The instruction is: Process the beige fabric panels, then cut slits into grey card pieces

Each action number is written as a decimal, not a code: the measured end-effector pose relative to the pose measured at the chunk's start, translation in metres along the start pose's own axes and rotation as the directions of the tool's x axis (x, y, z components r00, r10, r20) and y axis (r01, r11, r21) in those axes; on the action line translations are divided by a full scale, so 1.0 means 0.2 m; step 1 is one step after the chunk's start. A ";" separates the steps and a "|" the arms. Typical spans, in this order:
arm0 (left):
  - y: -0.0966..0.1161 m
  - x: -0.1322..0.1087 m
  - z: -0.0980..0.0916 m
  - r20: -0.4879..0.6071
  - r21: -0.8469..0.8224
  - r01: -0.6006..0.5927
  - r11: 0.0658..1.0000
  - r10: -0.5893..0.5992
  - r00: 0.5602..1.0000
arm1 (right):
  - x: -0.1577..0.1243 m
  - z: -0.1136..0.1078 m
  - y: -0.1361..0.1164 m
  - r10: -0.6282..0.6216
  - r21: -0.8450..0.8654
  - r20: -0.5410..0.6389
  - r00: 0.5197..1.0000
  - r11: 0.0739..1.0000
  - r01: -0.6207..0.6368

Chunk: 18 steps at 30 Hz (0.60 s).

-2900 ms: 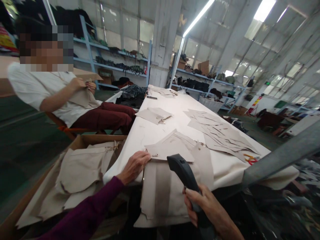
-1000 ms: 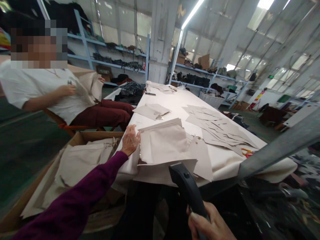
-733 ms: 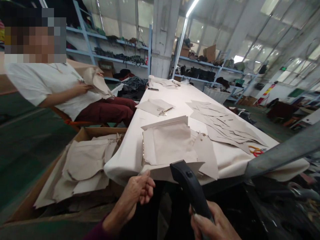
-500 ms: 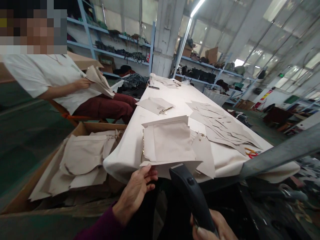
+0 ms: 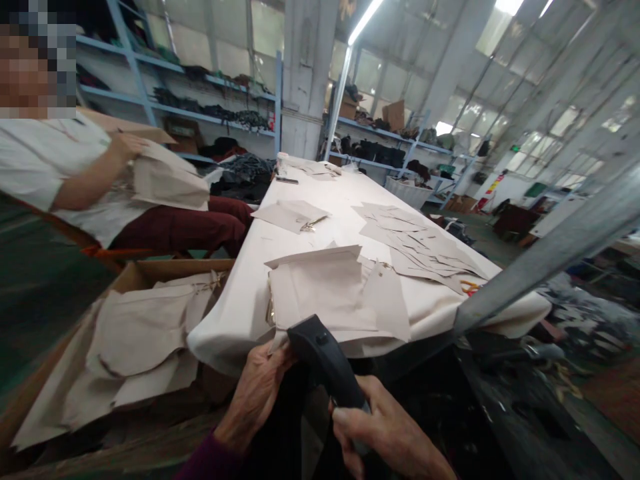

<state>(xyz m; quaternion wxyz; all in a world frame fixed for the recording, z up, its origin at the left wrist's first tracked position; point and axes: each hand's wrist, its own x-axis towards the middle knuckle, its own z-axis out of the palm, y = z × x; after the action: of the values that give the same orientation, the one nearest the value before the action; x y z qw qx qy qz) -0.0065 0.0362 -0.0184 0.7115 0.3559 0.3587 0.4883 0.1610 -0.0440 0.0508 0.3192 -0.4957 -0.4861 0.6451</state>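
At the near end of the table lies a beige fabric piece (image 5: pixel 320 290) with folded edges and a gold-coloured zipper (image 5: pixel 271 303) along its left side. My left hand (image 5: pixel 257 390) pinches its near-left corner, just over the table's edge. In my right hand (image 5: pixel 373 423) is a black electric clipper (image 5: pixel 325 357), fingers wrapped round its handle. The clipper's head is beside my left fingertips, at the fabric's corner. Whether it touches the cloth I cannot tell. Another beige piece (image 5: pixel 386 300) pokes out to the right of the held one.
A cardboard box (image 5: pixel 45 387) of beige pieces stands at left. On the white-covered table (image 5: pixel 330 200) lie beige panels (image 5: pixel 425 250), another zippered piece (image 5: pixel 287 215) and scissors (image 5: pixel 469 287). A metal post (image 5: pixel 545 257) slants across the right. A seated person (image 5: pixel 75 180) handles beige fabric.
My right hand has brought the clipper up and left to the fabric's near-left corner. My left hand has closed on that corner. The view has turned right; the seated person has lifted their fabric.
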 end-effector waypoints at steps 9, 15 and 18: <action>0.16 0.15 0.03 -0.079 0.001 -0.195 0.981 0.195 0.978 | -0.16 -0.08 -0.07 -0.133 0.092 -0.159 0.978 0.985 0.149; 0.53 0.35 0.28 0.138 0.013 -0.468 0.883 0.462 0.876 | -0.40 -0.21 -0.05 -0.185 0.092 -0.418 0.889 0.965 0.244; 0.68 0.44 0.41 0.226 0.123 -0.622 0.773 0.589 0.776 | -0.47 -0.25 -0.01 -0.166 0.111 -0.472 0.866 0.963 0.246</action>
<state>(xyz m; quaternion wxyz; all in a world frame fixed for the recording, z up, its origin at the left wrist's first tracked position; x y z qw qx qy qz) 0.0280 0.1441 0.1239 0.5067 0.5602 0.2057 0.6222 0.2369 -0.1120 0.0818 0.5325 -0.5502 -0.3913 0.5105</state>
